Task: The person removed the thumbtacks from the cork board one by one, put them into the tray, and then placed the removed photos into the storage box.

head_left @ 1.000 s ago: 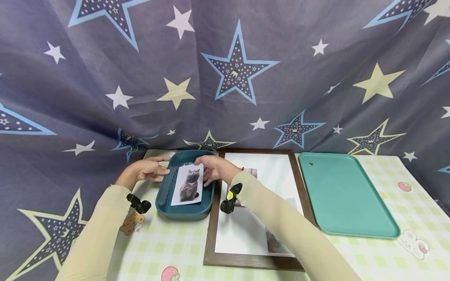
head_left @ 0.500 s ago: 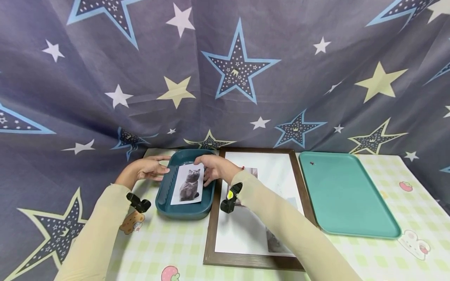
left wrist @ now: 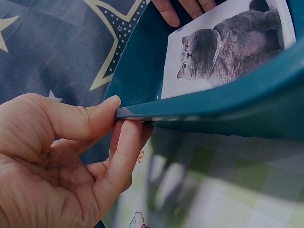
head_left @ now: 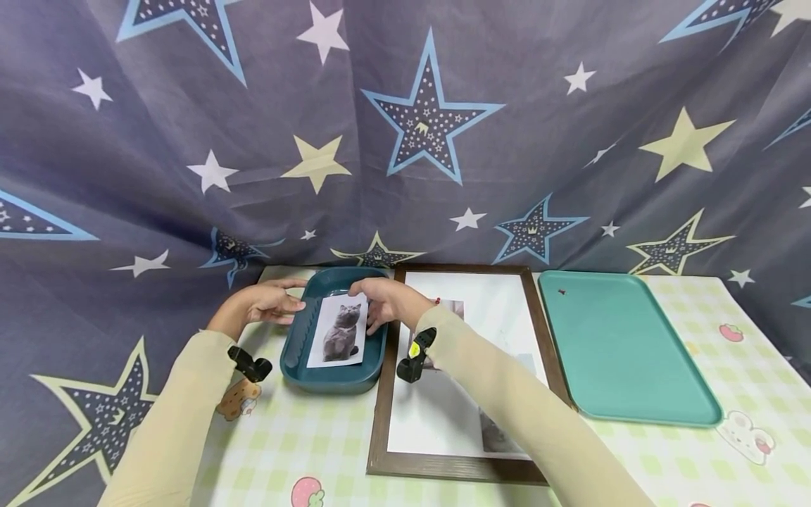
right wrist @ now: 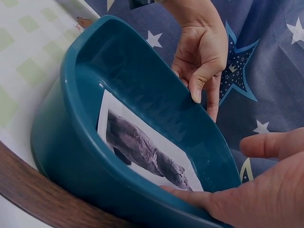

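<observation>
A deep teal basin (head_left: 332,386) holds a photo card of a grey cat (head_left: 338,331), which lies face up on its bottom. My left hand (head_left: 272,303) grips the basin's left rim. In the left wrist view, the left thumb (left wrist: 97,116) lies on top of the rim and the fingers are bent beneath it. My right hand (head_left: 386,301) reaches over the basin's right rim. Its fingertips are inside, close to the card's top and right edges. In the right wrist view, that hand (right wrist: 266,185) is spread, one digit stretched out over the basin and another dipping inside beside the card.
Right of the basin lies a brown wooden frame (head_left: 456,470) with a white panel bearing several pictures, partly hidden by my right sleeve. Farther right is a flat green tray (head_left: 627,352) with a small red item (head_left: 562,291) in it. A starry curtain (head_left: 532,155) hangs behind.
Both hands, the basin and the cat card keep their places relative to each other. Only the head view has shifted very slightly.
</observation>
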Motion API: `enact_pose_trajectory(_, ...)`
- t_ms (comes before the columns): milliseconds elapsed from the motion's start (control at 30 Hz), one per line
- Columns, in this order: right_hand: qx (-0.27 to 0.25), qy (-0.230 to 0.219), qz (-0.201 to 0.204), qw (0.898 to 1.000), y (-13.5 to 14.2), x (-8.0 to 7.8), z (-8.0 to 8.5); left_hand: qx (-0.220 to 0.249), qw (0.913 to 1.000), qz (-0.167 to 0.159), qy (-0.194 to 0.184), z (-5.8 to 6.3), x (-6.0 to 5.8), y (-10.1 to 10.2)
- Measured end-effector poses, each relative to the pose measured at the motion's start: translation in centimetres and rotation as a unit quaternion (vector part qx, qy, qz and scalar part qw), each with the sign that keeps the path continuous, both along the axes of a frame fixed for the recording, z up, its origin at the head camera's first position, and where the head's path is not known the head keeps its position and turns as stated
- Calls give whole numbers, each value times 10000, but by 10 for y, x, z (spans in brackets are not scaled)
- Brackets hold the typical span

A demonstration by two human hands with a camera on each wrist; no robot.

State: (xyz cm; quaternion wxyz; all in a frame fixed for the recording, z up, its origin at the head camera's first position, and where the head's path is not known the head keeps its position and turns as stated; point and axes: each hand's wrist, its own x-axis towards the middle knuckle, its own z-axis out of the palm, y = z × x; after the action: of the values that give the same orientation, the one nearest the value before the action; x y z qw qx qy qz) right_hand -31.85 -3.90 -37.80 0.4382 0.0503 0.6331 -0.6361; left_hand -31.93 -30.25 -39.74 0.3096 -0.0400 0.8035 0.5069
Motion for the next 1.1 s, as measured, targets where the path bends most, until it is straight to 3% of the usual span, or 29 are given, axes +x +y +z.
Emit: enact_pose_trajectory(1100,83,183,105,9997,-2,1,-2,-177,9998,-11,41,0,3,1)
